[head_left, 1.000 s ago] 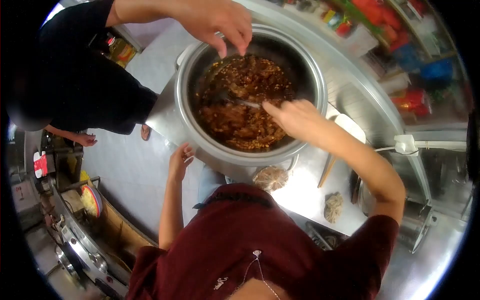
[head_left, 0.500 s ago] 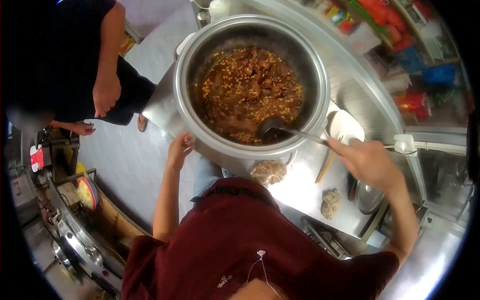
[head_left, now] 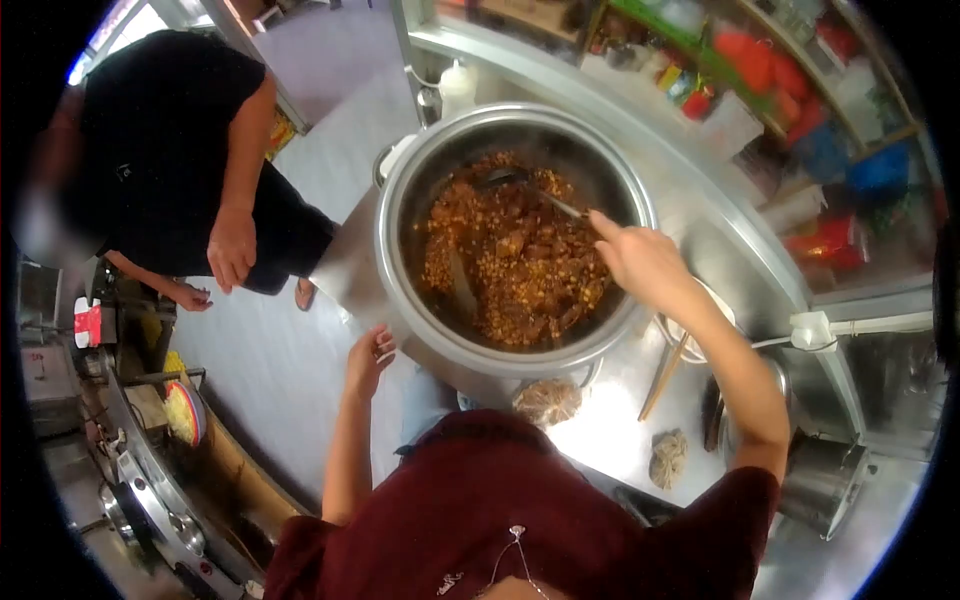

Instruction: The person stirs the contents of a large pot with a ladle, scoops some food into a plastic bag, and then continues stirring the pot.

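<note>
My right hand (head_left: 648, 265) grips the handle of a ladle (head_left: 562, 204), its index finger stretched along the handle. The dark bowl of the ladle lies in the far part of a brown stew (head_left: 530, 262) with yellow beans and chunks of what looks like meat. A large round metal pot (head_left: 389, 265) contains the stew. My left hand (head_left: 371, 358) hangs just outside the pot's near left side, fingers loosely curled and nothing in them.
A tied bag (head_left: 547, 402), a second bag (head_left: 668, 459), chopsticks (head_left: 662, 385) and a white bowl (head_left: 722, 300) sit on the metal counter (head_left: 610, 430). At left stands another person (head_left: 170, 150) in dark clothes. Glass shelving (head_left: 700, 210) curves behind the pot.
My right hand has pushed the ladle from the near right side of the pot to its far side. The stew has been stirred about. The view has shifted, so the pot appears lower.
</note>
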Demonstrator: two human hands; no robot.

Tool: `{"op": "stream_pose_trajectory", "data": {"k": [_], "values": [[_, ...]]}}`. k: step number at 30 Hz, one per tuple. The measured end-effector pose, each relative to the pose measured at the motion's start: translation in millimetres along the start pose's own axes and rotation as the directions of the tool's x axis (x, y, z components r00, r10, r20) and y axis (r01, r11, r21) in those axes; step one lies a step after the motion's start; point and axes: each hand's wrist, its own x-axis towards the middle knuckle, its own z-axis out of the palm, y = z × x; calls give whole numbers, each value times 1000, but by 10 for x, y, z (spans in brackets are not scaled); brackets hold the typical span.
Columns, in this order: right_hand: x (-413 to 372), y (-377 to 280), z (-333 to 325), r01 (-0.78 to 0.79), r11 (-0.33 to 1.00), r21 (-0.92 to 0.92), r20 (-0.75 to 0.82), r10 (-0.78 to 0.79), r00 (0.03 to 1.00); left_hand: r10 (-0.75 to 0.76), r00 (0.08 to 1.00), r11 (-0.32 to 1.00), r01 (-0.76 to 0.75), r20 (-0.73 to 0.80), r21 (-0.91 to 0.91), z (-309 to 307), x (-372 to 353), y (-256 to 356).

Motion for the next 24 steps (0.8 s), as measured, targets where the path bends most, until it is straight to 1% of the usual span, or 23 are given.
{"op": "stream_pose_trajectory", "data": {"k": [3, 5, 6, 7, 9, 11, 13, 14, 16, 18, 20, 23, 24], "values": [[10, 20, 30, -166, 984, 69, -24, 168, 986, 10, 999, 1000, -11, 48, 14, -13, 43, 5], [120, -50, 139, -175, 964, 198, 18, 175, 984, 20, 999, 999, -21, 44, 26, 40, 86, 20], [219, -96, 204, -185, 956, 229, 45, 179, 983, 23, 999, 999, -25, 39, 30, 57, 95, 21], [312, -183, 193, -208, 939, 273, 135, 177, 975, 41, 998, 999, -43, 56, 24, 82, 95, 38], [498, -193, 585, -17, 966, 258, 11, 15, 1000, 80, 993, 997, -82, 87, 13, 121, 97, 94], [424, -455, 380, 13, 995, 94, 240, -35, 970, 87, 993, 995, -90, 79, 35, 135, 79, 130], [195, -437, 373, 231, 972, -40, 183, -220, 958, 80, 994, 996, -84, 72, 40, 98, 82, 139], [36, -366, 398, 327, 943, -60, 93, -321, 943, 75, 995, 997, -77, 73, 31, 27, 111, 94], [-308, -343, 76, 199, 980, -22, 332, -181, 926, 75, 996, 996, -77, 50, 37, -39, 123, 46], [-697, -110, -17, 241, 964, -116, 189, -217, 958, 56, 998, 997, -58, 29, 58, -55, 124, 37], [-984, -99, -406, 105, 992, -69, 241, -85, 967, 36, 999, 997, -37, 19, 73, -49, 128, 18], [-1338, -103, -833, 61, 990, -130, 143, -42, 989, 35, 998, 998, -37, 47, 51, -11, 149, 12], [-1398, -117, -882, 35, 989, -143, 156, -13, 988, 36, 997, 998, -39, 63, 47, -7, 163, 7]]}}
